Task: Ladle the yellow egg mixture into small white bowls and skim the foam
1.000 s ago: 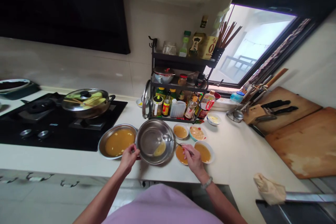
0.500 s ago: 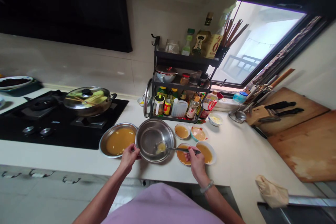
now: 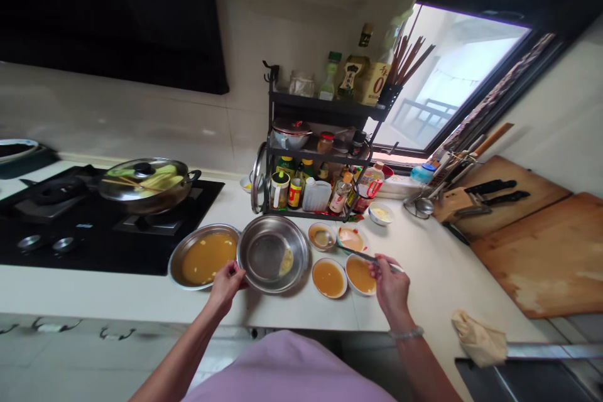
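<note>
My left hand (image 3: 227, 282) pinches the near left rim of a steel basin (image 3: 264, 251), which is tilted and holds a small pool of yellowish liquid. In my right hand (image 3: 392, 282) is the dark handle of a ladle (image 3: 355, 252); its round head is over a small bowl (image 3: 322, 237) of brown liquid. Nearer me stand a bowl of orange-brown broth (image 3: 328, 278) and another bowl of broth (image 3: 360, 273), partly behind my right hand. A bowl with pinkish contents (image 3: 351, 239) sits behind them. Left of the basin is a steel pan of brown liquid (image 3: 206, 257).
A lidded pan (image 3: 147, 185) stands on the black hob (image 3: 85, 239) at left. The spice rack (image 3: 325, 154) with bottles rises behind the bowls. To the right are a small bowl (image 3: 380, 213), a knife block (image 3: 455, 201), cutting boards (image 3: 522, 239) and a cloth (image 3: 480, 336).
My right hand has moved right, carrying the ladle from inside the steel basin to the small back bowl. My left hand stays on the basin rim. The view has shifted slightly.
</note>
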{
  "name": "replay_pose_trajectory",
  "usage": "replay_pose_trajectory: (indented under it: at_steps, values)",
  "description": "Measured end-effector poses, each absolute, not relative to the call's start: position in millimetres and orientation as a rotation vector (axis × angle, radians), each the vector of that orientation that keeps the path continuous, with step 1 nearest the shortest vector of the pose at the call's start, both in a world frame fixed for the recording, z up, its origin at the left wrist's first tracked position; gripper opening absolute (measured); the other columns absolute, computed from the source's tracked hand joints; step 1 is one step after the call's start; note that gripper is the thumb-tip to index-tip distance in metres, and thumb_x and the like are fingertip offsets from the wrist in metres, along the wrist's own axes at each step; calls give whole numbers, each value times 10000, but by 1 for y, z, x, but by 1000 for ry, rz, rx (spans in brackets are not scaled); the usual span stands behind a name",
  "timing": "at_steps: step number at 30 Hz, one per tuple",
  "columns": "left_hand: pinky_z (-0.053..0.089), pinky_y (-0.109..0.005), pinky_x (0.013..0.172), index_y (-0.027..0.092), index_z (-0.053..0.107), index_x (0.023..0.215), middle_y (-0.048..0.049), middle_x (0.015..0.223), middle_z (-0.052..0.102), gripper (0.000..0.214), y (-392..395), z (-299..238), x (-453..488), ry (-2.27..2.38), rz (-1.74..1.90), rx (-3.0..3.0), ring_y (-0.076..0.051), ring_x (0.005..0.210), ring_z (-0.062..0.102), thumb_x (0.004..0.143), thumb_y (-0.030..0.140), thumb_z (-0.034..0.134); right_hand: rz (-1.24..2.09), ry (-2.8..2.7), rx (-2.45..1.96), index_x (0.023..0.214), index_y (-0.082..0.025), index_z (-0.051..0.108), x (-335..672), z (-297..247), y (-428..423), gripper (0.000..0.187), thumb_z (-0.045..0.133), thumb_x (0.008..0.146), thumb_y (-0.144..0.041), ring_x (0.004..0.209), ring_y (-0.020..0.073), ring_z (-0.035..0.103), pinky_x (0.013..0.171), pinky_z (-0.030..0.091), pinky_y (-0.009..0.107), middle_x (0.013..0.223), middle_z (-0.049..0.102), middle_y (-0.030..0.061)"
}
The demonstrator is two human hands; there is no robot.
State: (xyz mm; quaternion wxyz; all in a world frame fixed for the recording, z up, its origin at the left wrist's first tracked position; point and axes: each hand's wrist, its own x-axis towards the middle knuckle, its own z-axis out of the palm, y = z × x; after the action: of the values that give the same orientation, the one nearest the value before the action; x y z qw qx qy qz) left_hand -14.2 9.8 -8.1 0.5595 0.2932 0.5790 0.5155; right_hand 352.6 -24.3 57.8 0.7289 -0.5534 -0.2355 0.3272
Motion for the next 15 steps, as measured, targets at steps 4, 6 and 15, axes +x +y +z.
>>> replay_pose_trajectory:
  at_steps: [4, 6, 15]
  values:
    - [544, -278, 521, 194, 394, 586, 99, 504, 472, 299, 10, -6, -14, 1356, 1214, 697, -74, 459, 495, 503, 262, 672, 507, -530, -1253, 787, -138, 627, 384, 55, -24, 353, 791, 614, -398, 442, 131, 579, 419, 466, 231, 529, 644, 2]
    - [543, -272, 523, 193, 393, 585, 96, 507, 477, 299, 10, -5, -13, 1360, 1219, 697, -73, 462, 499, 501, 261, 672, 408, -573, -1310, 819, -137, 629, 394, 51, -24, 368, 769, 649, -431, 434, 132, 580, 433, 486, 244, 536, 643, -1]
    - [550, -290, 526, 192, 399, 587, 95, 502, 469, 301, 10, -4, -11, 1361, 1216, 709, -78, 466, 494, 505, 261, 681, 108, -1332, -1447, 904, -200, 711, 396, 35, -42, 249, 564, 849, -394, 735, 204, 664, 654, 574, 352, 860, 687, 79]
